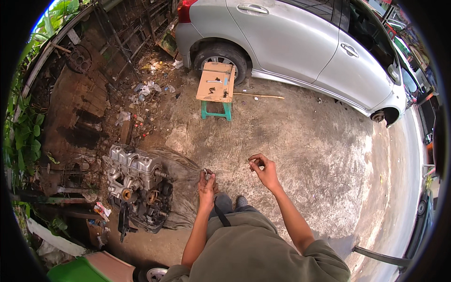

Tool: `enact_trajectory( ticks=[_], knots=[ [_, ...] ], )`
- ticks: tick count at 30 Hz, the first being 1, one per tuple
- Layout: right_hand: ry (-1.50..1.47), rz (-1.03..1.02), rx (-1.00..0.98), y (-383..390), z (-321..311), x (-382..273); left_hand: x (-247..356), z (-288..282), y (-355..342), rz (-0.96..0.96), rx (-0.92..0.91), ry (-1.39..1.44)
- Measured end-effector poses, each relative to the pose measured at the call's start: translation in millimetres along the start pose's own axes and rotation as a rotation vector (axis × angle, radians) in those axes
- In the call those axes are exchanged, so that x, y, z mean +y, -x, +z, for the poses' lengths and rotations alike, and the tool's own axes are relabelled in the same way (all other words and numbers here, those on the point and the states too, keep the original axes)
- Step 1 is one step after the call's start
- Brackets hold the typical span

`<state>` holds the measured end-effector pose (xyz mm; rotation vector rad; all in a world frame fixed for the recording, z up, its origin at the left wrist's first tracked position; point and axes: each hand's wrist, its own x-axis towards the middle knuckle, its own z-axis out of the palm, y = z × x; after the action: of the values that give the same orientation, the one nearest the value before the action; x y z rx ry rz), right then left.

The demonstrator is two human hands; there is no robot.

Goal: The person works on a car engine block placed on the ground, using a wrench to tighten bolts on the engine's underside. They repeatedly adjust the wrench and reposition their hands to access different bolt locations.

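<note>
My left hand (206,189) is closed, with a small shiny metal piece (206,172) pinched at its fingertips; its exact kind is too small to make out. Off to the right, my right hand (265,173) is raised with curled fingers, thumb and forefinger close together. Whether anything sits between them is hidden. Left of my left hand, an engine (138,183) with a silver cover stands on a dark cloth (181,188). Ahead, a stool (206,94) with a flat tan top and green legs carries a wrench (214,81) and several small dark parts.
A silver car (291,47) stands beyond the stool, its front wheel off. A wooden stick (260,95) lies on the concrete floor (291,127). Litter (148,89) and scrap metal (80,58) spread along the left. A green panel (75,271) and a wheel (156,273) are at the lower left.
</note>
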<state>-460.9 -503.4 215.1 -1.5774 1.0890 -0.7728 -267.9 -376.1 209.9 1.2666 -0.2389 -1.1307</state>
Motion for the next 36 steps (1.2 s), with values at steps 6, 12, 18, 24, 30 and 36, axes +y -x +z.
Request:
enact_trajectory(
  ticks=[6, 12, 18, 24, 30, 36],
  knots=[
    [0.017, -0.127, 0.039, -85.6, -12.5, 31.1, 3.0, 43.3, -87.6, -0.034, -0.079, 0.010],
    [-0.058, 0.138, -0.038, -188.0, -19.4, 49.0, 24.0, 81.2, -205.2, -0.011, -0.102, -0.043],
    [-0.025, 0.053, -0.038, -295.3, -26.3, 43.6, 60.4, 125.5, -307.9, -0.034, -0.156, -0.162],
    [-0.003, 0.118, -0.132, -388.0, -23.8, 52.1, 80.3, 154.7, -377.7, -0.078, -0.084, -0.173],
    [0.094, 0.168, -0.247, -492.6, -6.4, 109.8, 60.8, 161.6, -430.1, -0.156, 0.078, -0.105],
    [0.142, 0.224, -0.356, -591.1, 27.0, 197.8, 33.4, 173.1, -496.7, -0.198, 0.284, -0.108]
  ],
)
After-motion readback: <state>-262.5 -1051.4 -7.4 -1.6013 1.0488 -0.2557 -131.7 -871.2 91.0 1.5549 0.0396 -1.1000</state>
